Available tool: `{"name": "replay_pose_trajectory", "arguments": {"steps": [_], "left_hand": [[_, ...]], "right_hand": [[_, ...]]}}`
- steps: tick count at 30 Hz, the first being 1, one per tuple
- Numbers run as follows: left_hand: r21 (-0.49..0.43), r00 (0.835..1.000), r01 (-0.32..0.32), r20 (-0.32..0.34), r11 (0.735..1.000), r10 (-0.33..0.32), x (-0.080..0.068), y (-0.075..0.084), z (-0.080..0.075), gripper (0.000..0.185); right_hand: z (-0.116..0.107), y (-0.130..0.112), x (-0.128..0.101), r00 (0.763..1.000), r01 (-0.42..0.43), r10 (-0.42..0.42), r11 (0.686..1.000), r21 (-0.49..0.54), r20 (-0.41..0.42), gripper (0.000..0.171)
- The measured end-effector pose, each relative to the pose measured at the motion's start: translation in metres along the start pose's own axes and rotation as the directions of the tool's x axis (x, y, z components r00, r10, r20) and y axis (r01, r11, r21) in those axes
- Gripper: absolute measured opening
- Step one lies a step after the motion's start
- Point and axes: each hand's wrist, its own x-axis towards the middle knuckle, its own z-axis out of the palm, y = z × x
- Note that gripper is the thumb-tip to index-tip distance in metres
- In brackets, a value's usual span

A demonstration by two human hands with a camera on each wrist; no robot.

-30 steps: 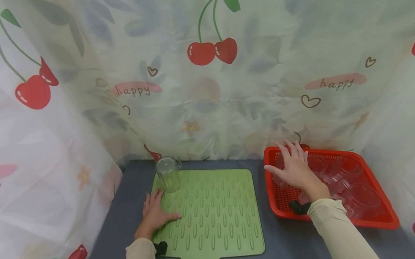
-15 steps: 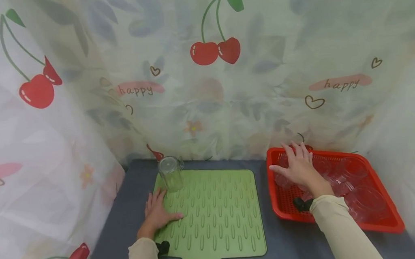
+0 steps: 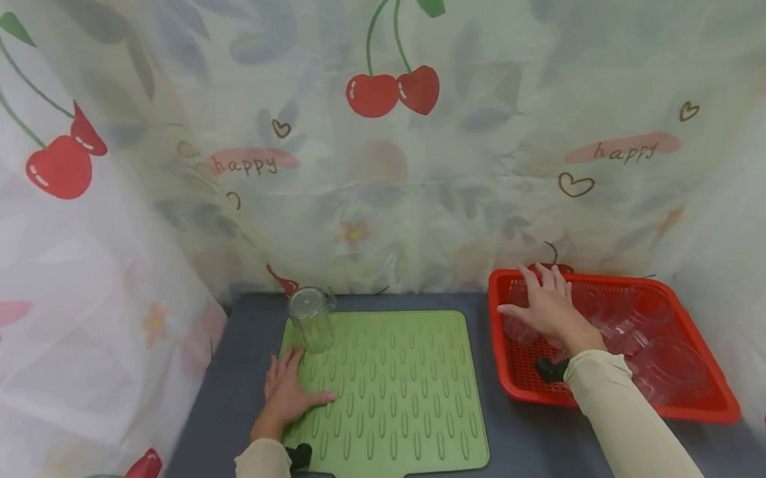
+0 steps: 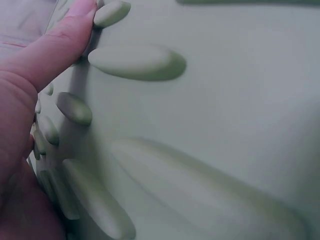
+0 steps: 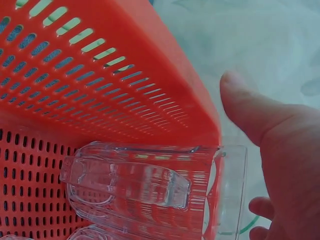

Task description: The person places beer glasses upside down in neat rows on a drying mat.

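My left hand (image 3: 289, 396) rests with spread fingers on the left side of the green ridged mat (image 3: 396, 410). A clear glass mug (image 3: 311, 321) stands upside down at the mat's back left corner, just beyond those fingers. In the left wrist view, the thumb (image 4: 60, 42) lies along the mat's raised ridges. Over the back left corner of the red basket (image 3: 500, 350) hovers my right hand (image 3: 551, 312), fingers spread. Below it in the right wrist view is a clear glass mug (image 5: 125, 185) with a thick handle, upright in the basket; the thumb (image 5: 245, 105) is apart from its rim.
Several other clear glasses (image 3: 670, 363) fill the right part of the basket. Both stand-ins for walls are patterned curtains, the back curtain (image 3: 420, 191) hanging close behind mat and basket. The grey tabletop (image 3: 507, 447) shows between and in front of them.
My right hand has come down a little and slightly to the right over the basket corner, its fingers less widely spread. The left hand and the mug on the mat stay put.
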Motion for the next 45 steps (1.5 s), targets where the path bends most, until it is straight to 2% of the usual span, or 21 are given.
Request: {"name": "replay_pose_trajectory", "arguments": {"steps": [7, 14, 22, 30, 37, 45], "left_hand": [[0.002, 1.0, 0.008, 0.013, 1.0, -0.008, -0.0017, 0.0028, -0.0015, 0.127], [0.0, 1.0, 0.0, -0.015, 1.0, 0.0, -0.0033, 0.0044, -0.0026, 0.125], [0.004, 1.0, -0.008, -0.027, 1.0, 0.008, -0.004, 0.0076, -0.0045, 0.125], [-0.036, 0.998, -0.034, -0.047, 0.999, 0.032, -0.005, 0.0055, -0.003, 0.127], [-0.023, 0.999, -0.028, -0.047, 0.999, 0.027, -0.0027, 0.0016, 0.0011, 0.126], [0.003, 0.999, -0.011, -0.032, 1.0, 0.011, -0.0016, 0.0026, -0.0026, 0.125]], "right_hand": [[0.0014, -0.0009, 0.0004, 0.999, -0.032, 0.032, 0.999, -0.021, 0.019, 0.105], [0.0043, -0.0012, 0.0018, 1.0, -0.005, 0.006, 0.999, -0.048, 0.03, 0.101], [0.0056, 0.0002, 0.0054, 0.996, -0.042, 0.047, 0.997, -0.06, 0.077, 0.098], [0.005, -0.0018, 0.0045, 0.997, -0.039, 0.043, 0.997, -0.06, 0.061, 0.09], [0.0061, 0.0014, 0.0016, 0.998, -0.034, 0.037, 0.997, -0.072, 0.047, 0.09], [0.0042, -0.0003, -0.0001, 0.999, -0.029, 0.031, 0.998, -0.057, 0.026, 0.09]]}}
